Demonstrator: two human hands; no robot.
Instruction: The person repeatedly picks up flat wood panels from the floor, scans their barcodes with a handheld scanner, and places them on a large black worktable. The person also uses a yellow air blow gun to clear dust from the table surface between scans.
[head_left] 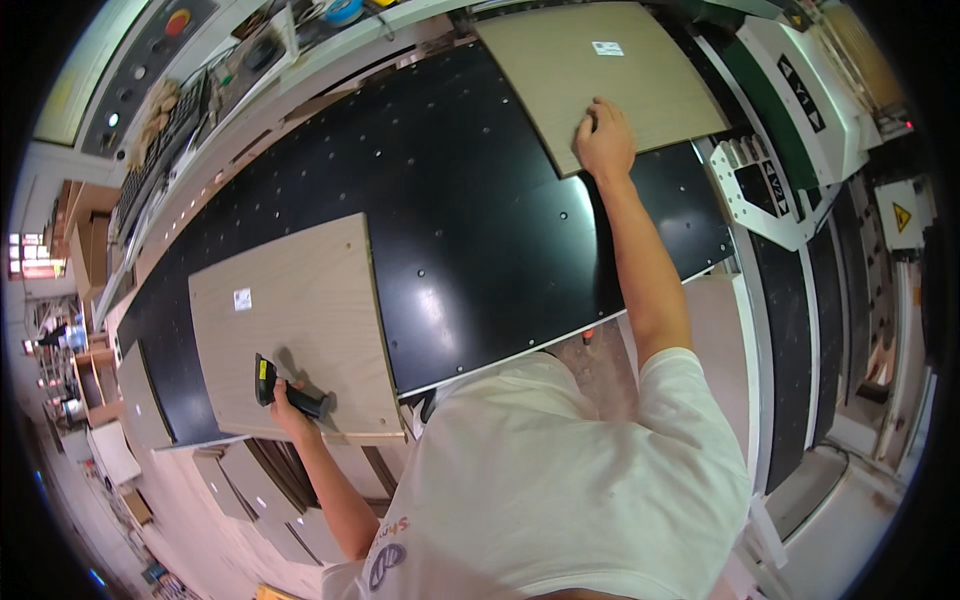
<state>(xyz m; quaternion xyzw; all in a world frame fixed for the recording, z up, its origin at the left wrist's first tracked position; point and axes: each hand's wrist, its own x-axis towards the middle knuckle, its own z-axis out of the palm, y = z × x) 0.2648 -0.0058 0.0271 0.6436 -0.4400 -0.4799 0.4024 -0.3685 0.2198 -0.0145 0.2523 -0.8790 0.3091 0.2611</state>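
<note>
My left hand (290,410) grips a black handheld barcode scanner (266,380) over a wood-grain panel (290,310) at the left of the black table. A small white label (243,299) is stuck on that panel, just beyond the scanner. On the far right, my right hand (606,142) rests on the near edge of a second wood-grain panel (640,90), its fingers partly curled and its thumb apart. That panel also bears a white label (607,48) near its far side.
The black tabletop (470,220) is dotted with small studs. Machine housing (800,100) stands at the right, beside a perforated white bracket (760,190). A control panel (140,70) with a red knob and a keyboard (165,150) lie far left. More panels (250,480) stand below the table's left end.
</note>
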